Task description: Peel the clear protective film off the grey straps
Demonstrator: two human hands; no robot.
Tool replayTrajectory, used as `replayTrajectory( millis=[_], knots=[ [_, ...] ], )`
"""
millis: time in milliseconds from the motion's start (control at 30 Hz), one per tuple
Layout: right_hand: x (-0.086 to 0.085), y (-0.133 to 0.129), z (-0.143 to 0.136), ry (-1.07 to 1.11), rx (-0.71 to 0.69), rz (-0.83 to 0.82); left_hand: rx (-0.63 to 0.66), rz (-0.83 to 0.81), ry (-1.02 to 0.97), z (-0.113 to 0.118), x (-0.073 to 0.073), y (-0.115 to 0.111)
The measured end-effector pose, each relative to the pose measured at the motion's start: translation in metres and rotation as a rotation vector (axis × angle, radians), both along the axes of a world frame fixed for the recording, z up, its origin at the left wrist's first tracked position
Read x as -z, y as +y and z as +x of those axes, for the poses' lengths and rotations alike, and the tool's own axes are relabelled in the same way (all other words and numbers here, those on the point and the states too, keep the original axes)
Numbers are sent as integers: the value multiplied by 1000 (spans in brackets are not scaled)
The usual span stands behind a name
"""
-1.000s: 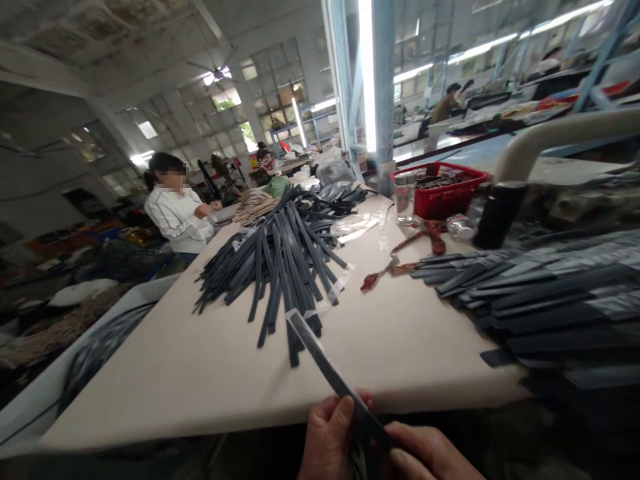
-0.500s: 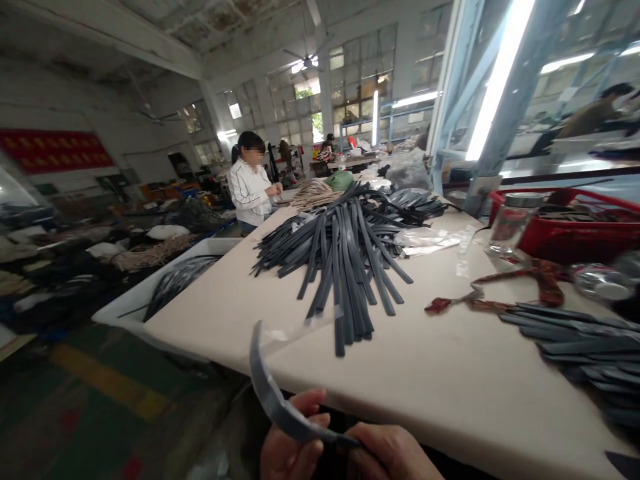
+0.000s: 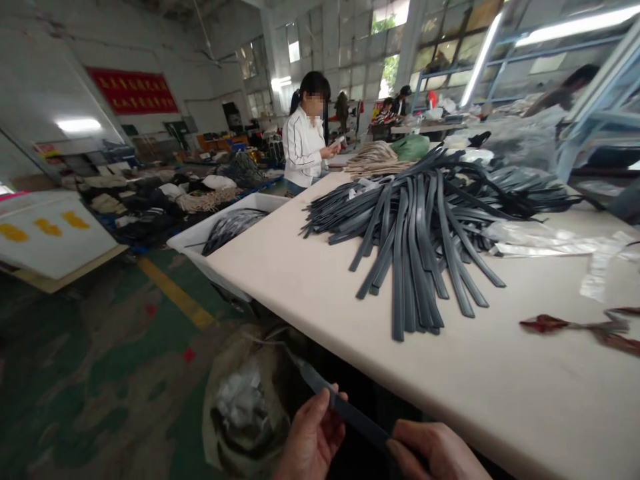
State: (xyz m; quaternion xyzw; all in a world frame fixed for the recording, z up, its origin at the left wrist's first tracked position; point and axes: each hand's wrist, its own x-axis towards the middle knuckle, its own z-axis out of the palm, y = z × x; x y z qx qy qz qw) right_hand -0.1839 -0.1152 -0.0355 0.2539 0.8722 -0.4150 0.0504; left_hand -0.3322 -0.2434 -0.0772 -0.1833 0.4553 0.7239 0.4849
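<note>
A dark grey strip (image 3: pixel 361 421) stretches between my two hands, just off the near edge of the table (image 3: pixel 310 293). My left hand (image 3: pixel 315 433) pinches it near the middle, and its far end points up and left over an open sack. Around the strip's near end, the fingers of my right hand (image 3: pixel 433 448) are closed. On the table lies a large heap of similar dark strips (image 3: pixel 415 247), fanned toward me.
The open sack (image 3: pixel 243 407) with whitish scraps stands on the floor below. A white bin (image 3: pixel 183 239) of dark strips adjoins the table's left side. A person in a white jacket (image 3: pixel 303 147) stands beyond it. Clear plastic (image 3: pixel 540 239) and a reddish-brown cloth (image 3: pixel 547 325) lie right.
The view has turned left. The strip, curved up before, is now straighter and slants down between my hands. My hands have moved apart, and the sack has come into clear view.
</note>
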Motion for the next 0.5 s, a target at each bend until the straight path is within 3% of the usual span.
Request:
replayTrajectory(
  millis=[100,200,400,500],
  knots=[
    [-5,-3,-10,25,35,-4,139,91,-63,17,0,6],
    [-6,-4,-13,55,62,-46,192,201,-50,22,-3,9],
    [-1,5,33,62,76,-96,121,155,-31,13,-3,7],
    [-1,1,31,50,89,-97,306,204,-75,24,-3,8]
  ],
)
